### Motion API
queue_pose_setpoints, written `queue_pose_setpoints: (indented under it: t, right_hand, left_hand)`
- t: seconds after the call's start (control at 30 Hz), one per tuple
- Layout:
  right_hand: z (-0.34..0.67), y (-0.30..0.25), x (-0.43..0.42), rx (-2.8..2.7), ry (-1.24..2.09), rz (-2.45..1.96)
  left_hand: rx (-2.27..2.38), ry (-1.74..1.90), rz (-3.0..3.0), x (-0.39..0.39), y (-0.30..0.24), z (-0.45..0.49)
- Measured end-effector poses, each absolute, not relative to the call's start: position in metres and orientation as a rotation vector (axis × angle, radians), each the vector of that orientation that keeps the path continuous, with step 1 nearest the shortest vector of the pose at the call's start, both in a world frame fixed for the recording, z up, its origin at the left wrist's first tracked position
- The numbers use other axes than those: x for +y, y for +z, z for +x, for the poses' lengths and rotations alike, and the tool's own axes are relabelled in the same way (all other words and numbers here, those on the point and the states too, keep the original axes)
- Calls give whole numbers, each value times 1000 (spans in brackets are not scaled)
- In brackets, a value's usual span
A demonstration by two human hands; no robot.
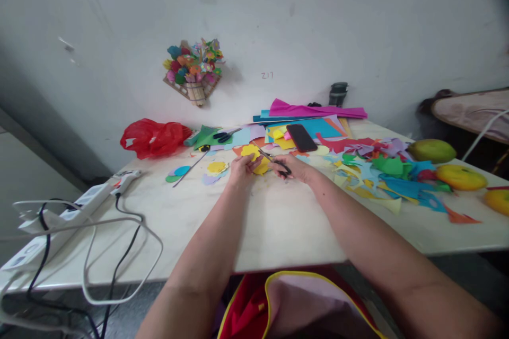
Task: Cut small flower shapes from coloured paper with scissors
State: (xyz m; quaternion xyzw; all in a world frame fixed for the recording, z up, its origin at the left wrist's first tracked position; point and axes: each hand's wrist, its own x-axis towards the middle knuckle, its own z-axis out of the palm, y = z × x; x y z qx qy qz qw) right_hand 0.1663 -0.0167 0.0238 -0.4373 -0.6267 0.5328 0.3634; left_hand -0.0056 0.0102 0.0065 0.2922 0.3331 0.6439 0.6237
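My left hand (242,168) pinches a yellow paper shape (254,158) just above the white table (274,228). My right hand (292,168) is closed round the black handles of a pair of scissors (274,161), whose blades reach into the yellow paper. Both hands meet near the middle of the table, a little beyond its centre. Small cut-outs, a yellow paper flower (217,167) and round blue and green paper pieces (177,173), lie to the left of my left hand.
Coloured paper sheets (314,116) and scraps (382,172) cover the far and right side, with a black phone (301,137) on them. Second scissors (224,136), a red plastic bag (153,137), mangoes (461,176), a power strip (75,212) with cables at left, paper-flower basket (194,70) on the wall.
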Motion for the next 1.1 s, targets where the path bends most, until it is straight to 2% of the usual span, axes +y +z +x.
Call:
queue_pose_setpoints:
  t: [0.5,1.1]
  right_hand:
    - [174,15,-8,-1575,1296,-1062]
    - [176,16,-10,-1672,1361,-1077]
  left_hand:
    - [822,1371,757,5,8,-7]
    - [801,1305,831,7,5,-10]
